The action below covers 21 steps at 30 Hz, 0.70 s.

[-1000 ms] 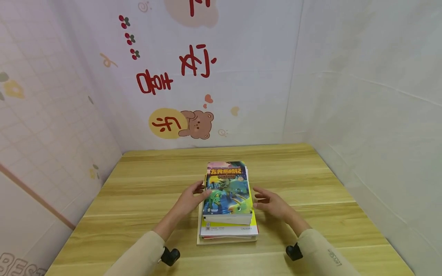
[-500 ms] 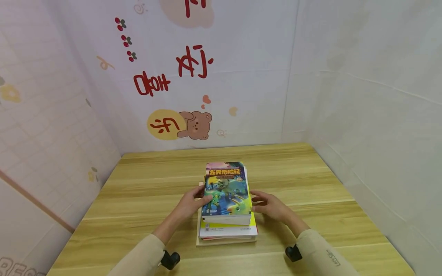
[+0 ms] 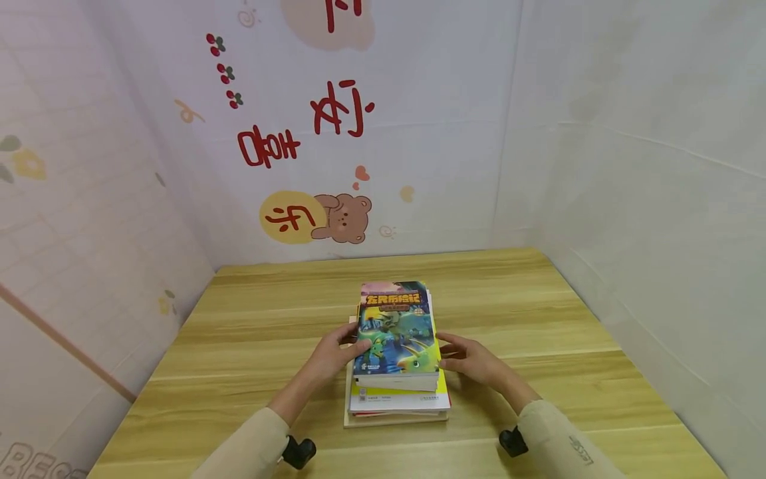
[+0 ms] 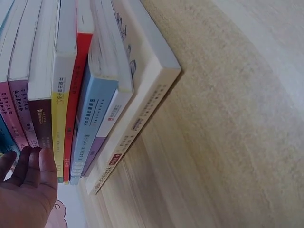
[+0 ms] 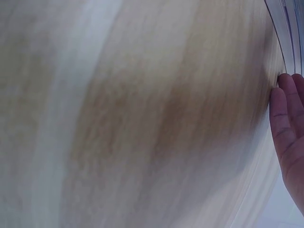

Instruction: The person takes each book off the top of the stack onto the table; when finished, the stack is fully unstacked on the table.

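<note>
- Left hand (image 3: 333, 352), fingers loosely extended, touching the left side of the book stack (image 3: 396, 382).
- Right hand (image 3: 477, 362), likewise extended, touching its right side; neither grips.
- Book stack flat on middle table (image 3: 257, 372), dinosaur-cover book (image 3: 396, 326) topmost.

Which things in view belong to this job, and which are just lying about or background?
Job:
stack of multicoloured paper books
blue-green dinosaur-cover book on top
thick cream book at the bottom
left hand and right hand, either side

Background:
yellow-brown wood-grain table underneath
white fabric backdrop with bear print
two small black devices
</note>
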Motion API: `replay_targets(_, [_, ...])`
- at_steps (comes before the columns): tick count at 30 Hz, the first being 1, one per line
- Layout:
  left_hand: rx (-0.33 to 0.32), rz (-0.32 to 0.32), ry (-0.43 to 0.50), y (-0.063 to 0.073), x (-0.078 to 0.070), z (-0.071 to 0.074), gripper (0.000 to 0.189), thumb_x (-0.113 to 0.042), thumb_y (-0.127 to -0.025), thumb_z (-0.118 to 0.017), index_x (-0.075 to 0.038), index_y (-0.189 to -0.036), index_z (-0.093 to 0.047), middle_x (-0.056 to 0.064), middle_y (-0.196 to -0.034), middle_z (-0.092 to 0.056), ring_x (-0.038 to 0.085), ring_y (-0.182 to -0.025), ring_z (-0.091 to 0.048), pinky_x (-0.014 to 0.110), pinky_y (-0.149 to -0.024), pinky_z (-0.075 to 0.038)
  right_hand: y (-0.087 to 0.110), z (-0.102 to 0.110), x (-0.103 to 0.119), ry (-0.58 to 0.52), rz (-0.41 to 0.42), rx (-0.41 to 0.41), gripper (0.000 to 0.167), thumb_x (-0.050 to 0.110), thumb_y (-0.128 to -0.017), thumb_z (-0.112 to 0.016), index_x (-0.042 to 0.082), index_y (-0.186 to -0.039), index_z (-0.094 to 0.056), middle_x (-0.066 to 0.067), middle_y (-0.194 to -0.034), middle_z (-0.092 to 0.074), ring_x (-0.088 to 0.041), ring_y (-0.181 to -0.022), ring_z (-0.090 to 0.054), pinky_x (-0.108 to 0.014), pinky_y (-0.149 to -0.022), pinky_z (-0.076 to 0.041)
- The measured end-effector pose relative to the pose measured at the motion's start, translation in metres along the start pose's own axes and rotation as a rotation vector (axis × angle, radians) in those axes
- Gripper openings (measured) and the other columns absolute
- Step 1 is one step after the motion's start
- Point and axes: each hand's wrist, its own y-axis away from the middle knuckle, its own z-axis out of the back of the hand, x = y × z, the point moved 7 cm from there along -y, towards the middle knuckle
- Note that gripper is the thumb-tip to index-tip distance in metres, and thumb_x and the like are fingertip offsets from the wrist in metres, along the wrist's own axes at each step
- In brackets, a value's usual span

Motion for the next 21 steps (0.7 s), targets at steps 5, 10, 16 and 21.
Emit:
replay_targets(5, [-0.021,-0.007,0.018,0.0002,-0.0006,0.0010,0.064,-0.039,-0.094,-0.068,-0.004,-0.144,-0.049,0.008,-0.125,-0.060,0.026,-0.118,-0.053,0.047,-0.098,-0.046,-0.0003,-0.0007,-0.0002,-0.007,-0.002,0.010,0.063,0.022,-0.094,-0.069,0.008,-0.149,-0.044,-0.020,-0.131,-0.059,-0.037,-0.122,-0.054,-0.055,-0.103,-0.041])
replay_targets(10, [-0.024,0.003,0.061,0.0002,0.0003,0.0003,0.062,-0.036,-0.094,-0.069,-0.005,-0.144,-0.050,0.008,-0.126,-0.060,0.027,-0.118,-0.053,0.046,-0.099,-0.046,0.0007,-0.0005,0.0002,-0.014,-0.012,0.008,0.063,0.021,-0.094,-0.069,0.009,-0.150,-0.043,-0.019,-0.131,-0.059,-0.037,-0.123,-0.054,-0.056,-0.103,-0.041])
replay_targets(16, [-0.020,0.012,0.153,-0.0011,0.0026,0.0002,0.060,-0.030,-0.094,-0.070,-0.002,-0.143,-0.050,0.011,-0.127,-0.059,0.028,-0.118,-0.053,0.045,-0.098,-0.047,0.0015,-0.0009,0.0016,-0.019,-0.015,0.012,0.063,0.020,-0.094,-0.068,0.009,-0.150,-0.042,-0.019,-0.132,-0.059,-0.037,-0.124,-0.053,-0.057,-0.104,-0.040])
replay_targets(21, [-0.026,0.028,0.222,-0.0011,0.0027,0.0006,0.060,-0.025,-0.093,-0.071,-0.001,-0.144,-0.048,0.013,-0.130,-0.057,0.029,-0.120,-0.052,0.041,-0.097,-0.048,0.0009,-0.0019,0.0013,-0.031,-0.020,0.015,0.063,0.020,-0.094,-0.068,0.011,-0.151,-0.042,-0.019,-0.133,-0.058,-0.038,-0.124,-0.053,-0.057,-0.104,-0.040])
